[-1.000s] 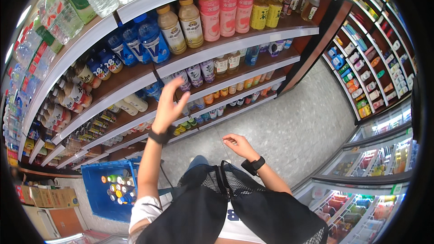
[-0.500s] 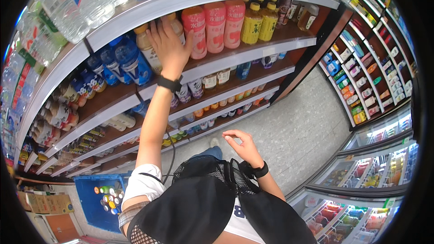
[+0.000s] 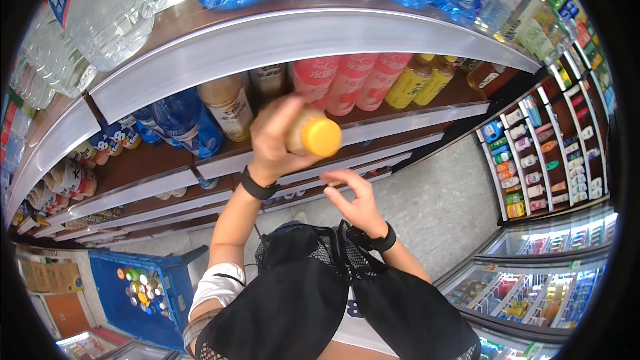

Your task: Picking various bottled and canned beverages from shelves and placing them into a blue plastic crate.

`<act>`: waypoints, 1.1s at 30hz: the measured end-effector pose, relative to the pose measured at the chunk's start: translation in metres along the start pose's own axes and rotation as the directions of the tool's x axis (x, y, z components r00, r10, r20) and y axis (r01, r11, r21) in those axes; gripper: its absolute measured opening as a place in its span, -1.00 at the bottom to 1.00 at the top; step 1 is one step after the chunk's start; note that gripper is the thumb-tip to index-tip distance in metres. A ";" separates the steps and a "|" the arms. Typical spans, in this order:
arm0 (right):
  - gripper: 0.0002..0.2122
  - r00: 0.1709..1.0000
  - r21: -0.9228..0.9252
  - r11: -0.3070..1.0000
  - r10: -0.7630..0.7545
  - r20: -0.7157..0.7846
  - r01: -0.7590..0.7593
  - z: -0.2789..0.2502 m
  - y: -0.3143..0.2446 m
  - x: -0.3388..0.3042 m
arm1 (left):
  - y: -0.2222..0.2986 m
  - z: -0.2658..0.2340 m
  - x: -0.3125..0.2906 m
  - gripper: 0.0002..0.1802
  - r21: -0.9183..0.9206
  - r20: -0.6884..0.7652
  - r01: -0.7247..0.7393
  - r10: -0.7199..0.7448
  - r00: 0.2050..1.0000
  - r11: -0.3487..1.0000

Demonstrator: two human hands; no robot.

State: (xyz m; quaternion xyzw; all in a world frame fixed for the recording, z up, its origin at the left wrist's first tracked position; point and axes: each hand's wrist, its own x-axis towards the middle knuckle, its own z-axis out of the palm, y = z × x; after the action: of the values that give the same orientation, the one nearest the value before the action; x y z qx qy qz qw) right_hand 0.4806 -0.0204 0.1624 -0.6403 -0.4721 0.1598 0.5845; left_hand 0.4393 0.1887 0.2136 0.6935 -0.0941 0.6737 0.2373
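My left hand [image 3: 272,135] is closed around a drink bottle [image 3: 313,135] with an orange-yellow cap, tilted with its cap toward me. It is just in front of the shelf row. Below and to the right, my right hand [image 3: 352,197] is empty, its fingers apart and slightly curled. On the shelf behind stand a beige bottle [image 3: 227,107], several pink bottles [image 3: 353,80] and two yellow bottles [image 3: 421,83]. Blue bottles [image 3: 180,120] stand at the left of the beige one. A darker bottle [image 3: 269,81] stands further back, partly hidden by my left hand.
Large water bottles [image 3: 107,13] line the upper shelf, whose pale front edge [image 3: 320,33] juts out above my hands. A blue cart [image 3: 110,287] holding several bottles stands at lower left. Glass-topped freezers [image 3: 520,293] and another stocked shelf [image 3: 547,153] are on the right.
My left hand has drawn a bottle out from the shelf and brought it toward me. My right hand stays near its earlier place, still empty. The view has shifted closer to the shelf.
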 end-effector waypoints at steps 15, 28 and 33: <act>-0.13 0.828 0.227 0.905 -0.422 0.371 0.359 -0.018 -0.028 0.024 | 0.146 -0.015 -0.017 -0.28 -0.384 0.234 0.317 -0.241 0.942 0.867; -0.20 0.647 0.360 0.892 -0.106 0.755 -0.274 -0.025 0.035 -0.106 | 0.266 0.000 -0.101 -0.37 -0.031 0.103 0.734 -0.728 0.678 0.679; -0.14 0.437 0.298 0.831 -0.075 0.896 -0.469 -0.001 0.010 -0.128 | 0.322 -0.026 -0.125 -0.33 0.144 -0.042 0.867 -0.873 0.487 0.477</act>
State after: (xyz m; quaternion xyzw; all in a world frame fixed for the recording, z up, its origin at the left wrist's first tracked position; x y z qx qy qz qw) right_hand 0.4212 -0.1205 0.1093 -0.3369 -0.5616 0.6553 0.3764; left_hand 0.2624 -0.1029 0.1556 0.6732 0.3148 0.4527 0.4928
